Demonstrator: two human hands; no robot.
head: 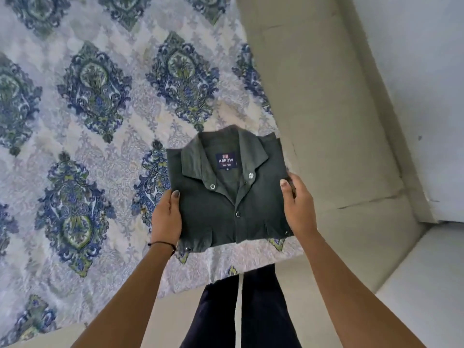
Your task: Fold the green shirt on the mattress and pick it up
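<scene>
- Two bare arms reach up from the bottom of the frame, one from the lower left and one from the lower right, and they come closer together near the middle.
- The left hand [166, 217] holds the left edge of the green shirt [229, 194]. Its thumb lies flat on top of the cloth and the other fingers are tucked under, out of sight. Its grip is closed on the shirt.
- A thin dark band [162, 244] goes around the left wrist.
- The right hand [298, 207] holds the right edge of the shirt the same way, thumb on top and fingers wrapped around the side. Its grip is closed on the shirt too.
- The shirt sits in the middle of the frame, a bit to the right. It is folded into a neat, almost square block.
- The collar points to the top of the frame and the folded bottom edge points down toward the person. The line of buttons runs up and down the frame, tilted a little.
- A dark blue label [225, 160] shows inside the collar.
- The shirt is over the near corner of the mattress [100, 136], which has a white sheet with blue and green shapes. I cannot tell if the shirt rests on the sheet or is lifted just above it.
- A pale floor [334, 121] fills the right side of the frame.
- Dark trouser legs [251, 310] show at the bottom middle, between the arms.
</scene>
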